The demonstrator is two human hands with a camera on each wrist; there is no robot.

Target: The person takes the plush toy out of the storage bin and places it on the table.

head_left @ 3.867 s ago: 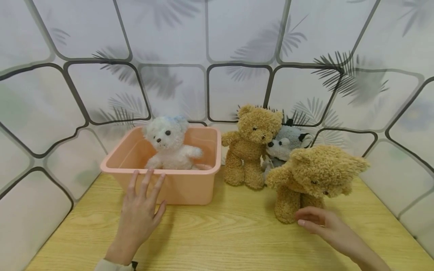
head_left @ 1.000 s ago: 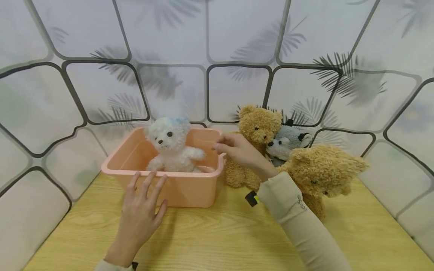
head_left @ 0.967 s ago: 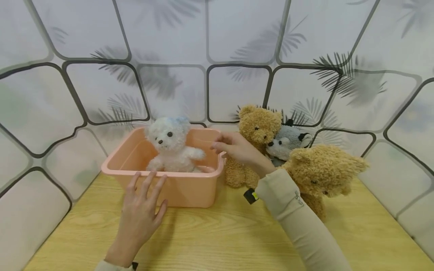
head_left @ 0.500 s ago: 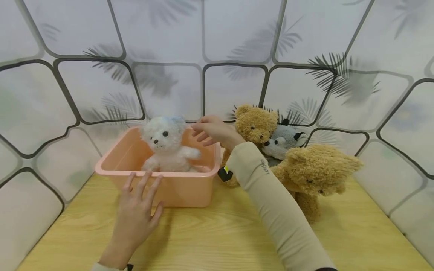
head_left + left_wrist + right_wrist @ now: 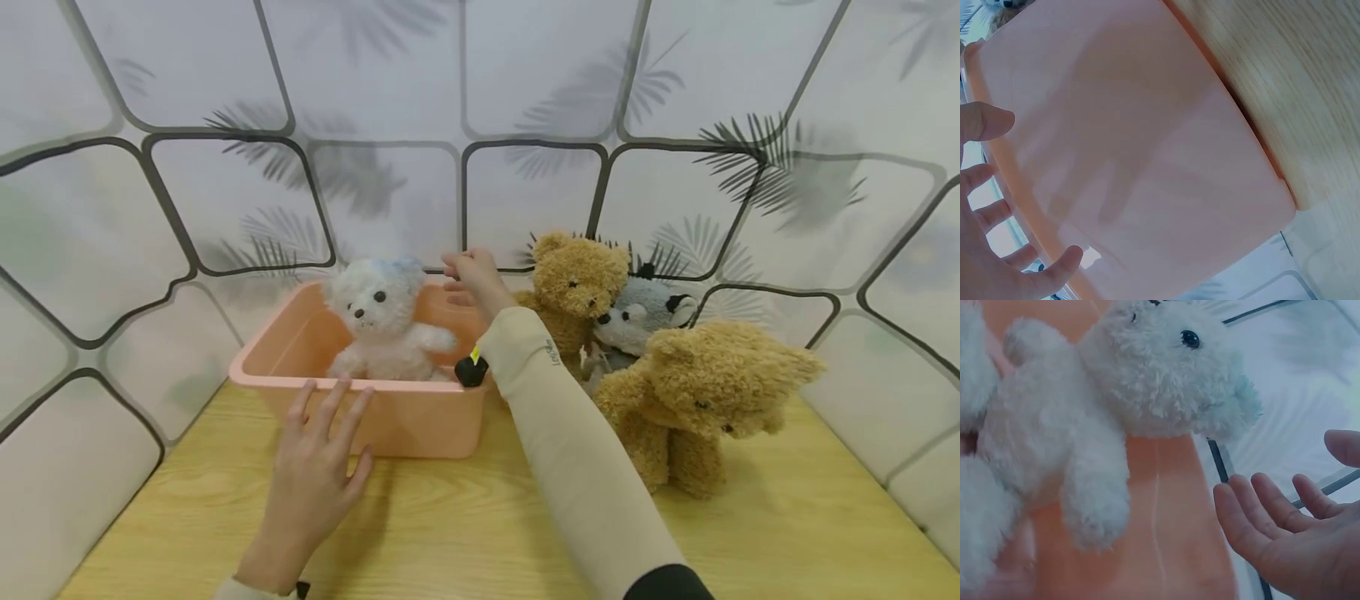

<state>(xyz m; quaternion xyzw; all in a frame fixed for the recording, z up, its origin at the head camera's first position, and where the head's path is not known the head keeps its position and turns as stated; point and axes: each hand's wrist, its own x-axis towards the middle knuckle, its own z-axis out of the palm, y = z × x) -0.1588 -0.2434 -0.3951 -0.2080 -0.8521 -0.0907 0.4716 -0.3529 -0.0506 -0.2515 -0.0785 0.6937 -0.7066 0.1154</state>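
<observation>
A white teddy bear point(image 5: 378, 304) sits in the pink plastic bin point(image 5: 412, 425), its head and chest above the rim. My left hand point(image 5: 315, 475) rests its spread fingertips on the bin's front rim; in the left wrist view this hand point(image 5: 988, 250) has its fingers at the rim beside the bin wall point(image 5: 1129, 144). Over the bin's back right part hovers my right hand point(image 5: 480, 279), beside the bear and holding nothing. The right wrist view shows that hand point(image 5: 1291, 537) with loosely bent fingers, apart from the bear's head point(image 5: 1166, 375).
Right of the bin stands a brown teddy bear point(image 5: 573, 283), with a grey plush animal point(image 5: 637, 312) beside it. Another brown bear point(image 5: 720, 379) leans forward nearer the front right. All are on a wooden table point(image 5: 450, 533) before a patterned backdrop point(image 5: 532, 83).
My right hand has moved left from beside the front brown bear to over the bin, then further in near the white bear. The left hand stays on the rim.
</observation>
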